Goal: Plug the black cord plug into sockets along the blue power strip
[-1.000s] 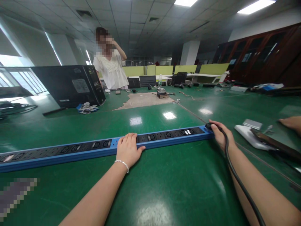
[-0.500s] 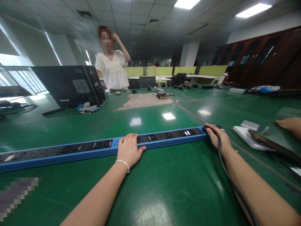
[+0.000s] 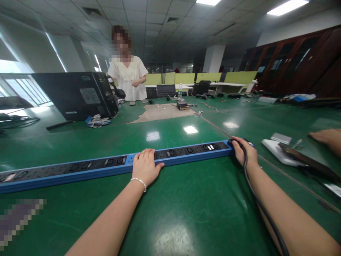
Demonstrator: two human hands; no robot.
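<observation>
A long blue power strip (image 3: 181,159) with black sockets lies across the green table, from the left edge to right of centre. My left hand (image 3: 144,163) rests over its middle, fingers wrapped across the top and the thumb along the near side. At the strip's right end my right hand (image 3: 244,153) is closed round the black cable (image 3: 250,183) near where it meets the strip. From there the cable runs down along my right forearm. A bracelet sits on my left wrist.
A black computer case (image 3: 77,94) and gloves (image 3: 97,121) are at the back left. Across the table (image 3: 176,199) stands a person in white (image 3: 130,76). At the right lie a white device (image 3: 277,151), a dark object, and another person's hand (image 3: 326,138).
The person across the table has lowered a raised arm, and a dark object now shows beside the computer case. My hands keep their places on the strip and cable. The view has shifted slightly.
</observation>
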